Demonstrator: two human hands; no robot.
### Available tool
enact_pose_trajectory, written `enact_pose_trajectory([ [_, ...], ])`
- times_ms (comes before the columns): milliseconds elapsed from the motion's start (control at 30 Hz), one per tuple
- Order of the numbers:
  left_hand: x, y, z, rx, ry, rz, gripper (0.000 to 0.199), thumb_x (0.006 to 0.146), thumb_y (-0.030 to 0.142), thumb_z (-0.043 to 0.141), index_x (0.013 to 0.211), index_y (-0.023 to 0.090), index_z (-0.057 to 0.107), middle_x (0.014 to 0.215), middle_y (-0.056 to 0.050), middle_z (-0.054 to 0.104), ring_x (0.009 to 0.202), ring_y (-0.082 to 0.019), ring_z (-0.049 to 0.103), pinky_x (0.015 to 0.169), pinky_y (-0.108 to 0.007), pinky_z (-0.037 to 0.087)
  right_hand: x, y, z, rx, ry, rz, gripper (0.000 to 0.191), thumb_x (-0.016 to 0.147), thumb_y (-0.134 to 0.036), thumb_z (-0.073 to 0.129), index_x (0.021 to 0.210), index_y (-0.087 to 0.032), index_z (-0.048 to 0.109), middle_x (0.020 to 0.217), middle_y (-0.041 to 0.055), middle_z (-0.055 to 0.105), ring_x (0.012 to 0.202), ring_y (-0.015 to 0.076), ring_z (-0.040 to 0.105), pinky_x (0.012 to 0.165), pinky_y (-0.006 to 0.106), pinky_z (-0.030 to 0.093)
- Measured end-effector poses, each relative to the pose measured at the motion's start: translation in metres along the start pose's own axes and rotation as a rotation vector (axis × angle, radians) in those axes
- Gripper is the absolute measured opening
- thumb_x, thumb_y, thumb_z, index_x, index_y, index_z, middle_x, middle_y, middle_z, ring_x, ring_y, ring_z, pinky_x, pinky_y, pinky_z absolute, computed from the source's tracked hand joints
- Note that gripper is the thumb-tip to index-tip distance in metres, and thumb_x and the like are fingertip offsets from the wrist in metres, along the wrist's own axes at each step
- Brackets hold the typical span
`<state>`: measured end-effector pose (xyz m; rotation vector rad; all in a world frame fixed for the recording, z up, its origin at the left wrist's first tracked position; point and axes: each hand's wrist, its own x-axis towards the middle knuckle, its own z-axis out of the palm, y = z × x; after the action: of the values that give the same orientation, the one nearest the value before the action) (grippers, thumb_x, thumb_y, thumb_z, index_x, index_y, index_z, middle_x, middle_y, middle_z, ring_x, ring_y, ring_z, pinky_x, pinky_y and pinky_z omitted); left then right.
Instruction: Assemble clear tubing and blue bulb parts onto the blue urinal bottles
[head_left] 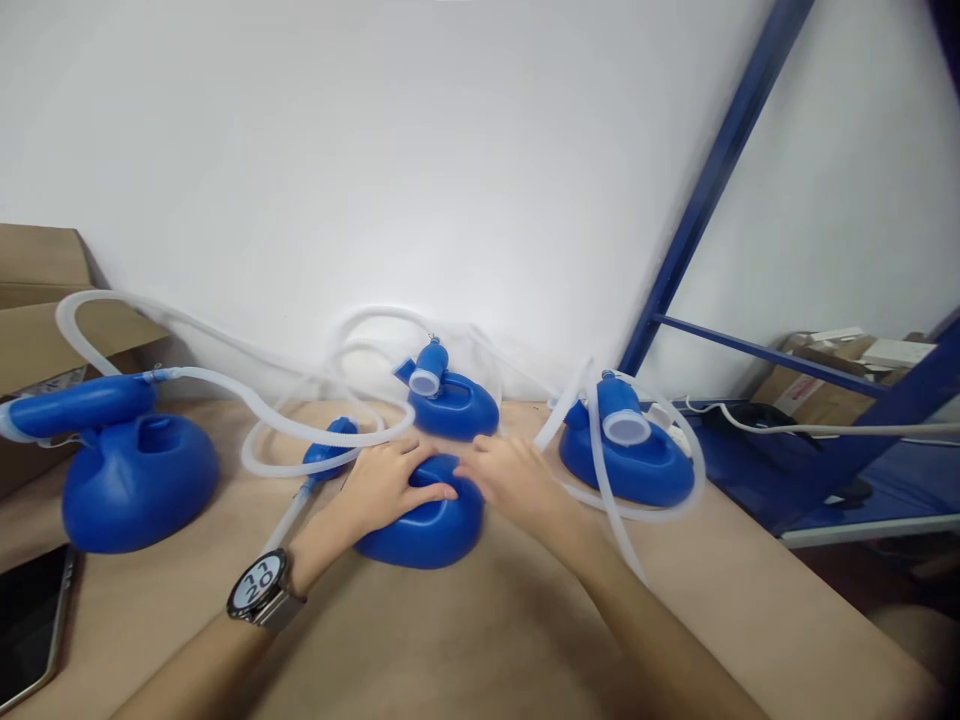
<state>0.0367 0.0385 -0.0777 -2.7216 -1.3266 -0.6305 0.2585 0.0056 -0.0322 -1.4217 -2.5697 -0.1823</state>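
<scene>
On the table in front of me lies a blue plastic urinal bottle (431, 530) with a handle opening in its top. My left hand (386, 482) grips it from the left, fingers over its far end and thumb stretched across the top. From the right, my right hand (510, 475) holds the same bottle by its far right side, fingers bent against it. Its far end is hidden behind my hands. Just left of my left hand is a loose blue spout piece (330, 450) with a translucent hose (289, 520) attached.
More blue urinal bottles stand around: one at left (142, 490), one behind (454, 410), one at right (630, 465), with looping hoses. A tablet (34, 625) lies at front left. Cardboard boxes (45, 340) stand back left; a blue metal rack (705, 200) is at right.
</scene>
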Motion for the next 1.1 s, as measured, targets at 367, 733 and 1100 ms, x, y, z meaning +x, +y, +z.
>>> enact_pose_trajectory([
  [367, -0.003, 0.012, -0.002, 0.034, -0.009, -0.074, 0.063, 0.089, 0.08, 0.058, 0.111, 0.023, 0.075, 0.1, -0.009, 0.077, 0.092, -0.034, 0.074, 0.075, -0.039, 0.048, 0.012, 0.008, 0.026, 1.002, 0.639, 0.405, 0.039, 0.103, -0.048, 0.055, 0.107, -0.017, 0.079, 0.052, -0.003, 0.06, 0.051, 0.0164, 0.063, 0.063, 0.03, 0.053],
  [733, -0.007, -0.02, -0.006, 0.034, 0.003, -0.089, 0.059, 0.091, 0.08, 0.055, 0.105, 0.025, 0.07, 0.101, -0.006, 0.079, 0.091, -0.032, 0.073, 0.071, -0.035, 0.043, -0.036, 0.057, -0.033, 0.793, -0.186, 0.097, 0.046, 0.092, -0.057, 0.07, 0.125, -0.026, 0.076, 0.103, 0.0061, 0.078, 0.088, 0.0231, 0.072, 0.078, 0.035, 0.057],
  [1100, -0.009, -0.02, -0.002, 0.028, 0.026, -0.089, 0.065, 0.091, 0.084, 0.048, 0.107, 0.026, 0.071, 0.099, -0.005, 0.079, 0.089, -0.03, 0.074, 0.072, -0.034, 0.046, -0.017, 0.036, -0.005, 0.41, 0.048, -0.04, 0.035, 0.105, -0.041, 0.06, 0.076, -0.022, 0.053, 0.078, -0.0011, 0.059, 0.077, 0.0178, 0.056, 0.074, 0.031, 0.044],
])
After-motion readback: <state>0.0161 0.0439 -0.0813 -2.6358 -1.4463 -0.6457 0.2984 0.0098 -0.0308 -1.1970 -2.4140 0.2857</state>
